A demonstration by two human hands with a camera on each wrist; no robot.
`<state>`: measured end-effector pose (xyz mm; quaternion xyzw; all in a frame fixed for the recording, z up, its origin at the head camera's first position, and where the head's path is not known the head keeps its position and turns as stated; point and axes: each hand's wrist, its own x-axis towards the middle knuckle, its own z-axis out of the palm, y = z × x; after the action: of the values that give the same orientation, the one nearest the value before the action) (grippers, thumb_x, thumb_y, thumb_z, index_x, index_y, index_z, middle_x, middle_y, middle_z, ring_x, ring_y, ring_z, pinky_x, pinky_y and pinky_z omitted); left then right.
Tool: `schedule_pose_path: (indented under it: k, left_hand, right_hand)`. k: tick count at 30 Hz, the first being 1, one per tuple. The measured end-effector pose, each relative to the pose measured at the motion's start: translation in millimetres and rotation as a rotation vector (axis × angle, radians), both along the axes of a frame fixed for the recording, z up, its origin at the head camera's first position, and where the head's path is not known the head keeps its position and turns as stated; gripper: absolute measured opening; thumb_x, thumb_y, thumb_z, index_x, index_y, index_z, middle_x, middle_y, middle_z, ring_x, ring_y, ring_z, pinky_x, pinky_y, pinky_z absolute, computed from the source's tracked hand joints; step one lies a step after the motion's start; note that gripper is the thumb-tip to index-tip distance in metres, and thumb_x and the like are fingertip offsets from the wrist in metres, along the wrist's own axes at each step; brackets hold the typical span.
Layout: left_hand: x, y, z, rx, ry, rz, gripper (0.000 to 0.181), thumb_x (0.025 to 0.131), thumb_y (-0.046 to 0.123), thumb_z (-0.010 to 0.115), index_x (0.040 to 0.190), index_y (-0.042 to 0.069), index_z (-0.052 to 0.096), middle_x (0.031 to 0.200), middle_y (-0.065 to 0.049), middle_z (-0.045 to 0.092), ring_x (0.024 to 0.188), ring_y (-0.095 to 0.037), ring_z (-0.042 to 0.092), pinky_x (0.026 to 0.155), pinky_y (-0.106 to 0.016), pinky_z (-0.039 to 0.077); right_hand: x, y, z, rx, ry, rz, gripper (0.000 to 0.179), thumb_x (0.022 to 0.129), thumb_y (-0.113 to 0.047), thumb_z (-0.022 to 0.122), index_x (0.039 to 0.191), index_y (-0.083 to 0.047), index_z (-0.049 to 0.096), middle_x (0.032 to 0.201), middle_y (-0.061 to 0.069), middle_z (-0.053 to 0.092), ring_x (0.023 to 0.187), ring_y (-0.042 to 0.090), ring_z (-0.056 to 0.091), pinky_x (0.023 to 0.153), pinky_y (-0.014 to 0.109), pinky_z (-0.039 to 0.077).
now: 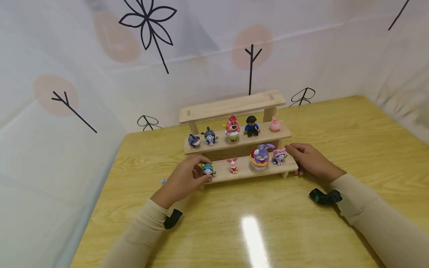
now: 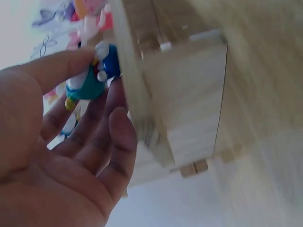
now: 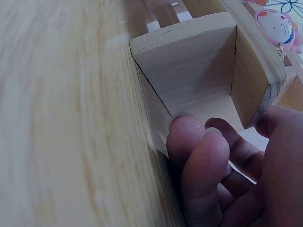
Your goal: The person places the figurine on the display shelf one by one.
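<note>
My left hand [image 1: 184,178] pinches a small figurine with a teal hat [image 1: 208,169] at the left end of the lowest step of a wooden tiered display stand [image 1: 221,178]. In the left wrist view, its thumb and fingers lie around the teal-hatted figurine [image 2: 90,84], whose blue base is by the board's edge. At the stand's right end, my right hand [image 1: 311,162] holds the end of the lowest step. Curled fingers [image 3: 203,161] lie low beside the stand's leg [image 3: 189,61] in the right wrist view. Nearest that hand sits a pink-hooded figurine [image 1: 279,156].
A piglet figurine [image 1: 233,166] and a purple rabbit figurine [image 1: 260,158] share the lowest step. Several figures, including a pink bear [image 1: 232,128] and a pink duck [image 1: 275,124], line the middle step. A small blue object [image 1: 163,181] lies left of my left hand.
</note>
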<state>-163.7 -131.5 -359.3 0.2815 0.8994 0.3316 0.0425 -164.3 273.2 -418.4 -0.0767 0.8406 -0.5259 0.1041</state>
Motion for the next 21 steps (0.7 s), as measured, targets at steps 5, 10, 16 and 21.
schedule_pose_path:
  k: [5,10,16,21]
  left_hand:
    - [5.2,14.1,-3.6,-0.015,0.054,0.023,0.032,0.090,0.015,0.076,0.117,0.015,0.060,0.112,0.002,0.063,0.088,-0.007,0.062,0.076,-0.023,0.056]
    - [6.7,25.2,-7.1,-0.024,0.107,0.045,0.032,0.089,0.016,0.077,0.116,0.015,0.059,0.112,0.001,0.065,0.087,-0.007,0.062,0.075,-0.023,0.056]
    - [8.7,30.9,-11.1,-0.040,0.142,0.062,0.033,0.089,0.016,0.077,0.117,0.015,0.059,0.106,0.001,0.066,0.084,-0.007,0.061,0.072,-0.022,0.054]
    - [8.5,31.1,-11.4,-0.049,0.161,0.060,0.042,0.089,0.018,0.077,0.126,0.016,0.057,0.110,0.000,0.066,0.085,-0.009,0.061,0.073,-0.023,0.054]
  right_hand:
    - [-1.8,-0.5,0.1,0.007,-0.009,0.002,0.054,0.108,-0.047,0.034,0.110,0.000,0.060,0.066,0.009,0.064,0.050,0.021,0.059,0.049,0.037,0.054]
    - [-2.1,-0.3,-0.3,0.001,-0.003,-0.007,0.054,0.108,-0.048,0.034,0.105,0.000,0.059,0.064,0.010,0.063,0.049,0.022,0.058,0.049,0.037,0.053]
    - [-1.5,0.0,-2.5,0.006,-0.010,0.001,0.053,0.108,-0.047,0.034,0.108,0.000,0.060,0.065,0.009,0.064,0.049,0.021,0.058,0.049,0.037,0.053]
    - [-1.3,0.0,-3.1,0.003,0.000,-0.003,0.054,0.108,-0.048,0.035,0.105,0.000,0.060,0.065,0.010,0.063,0.049,0.022,0.057,0.049,0.037,0.053]
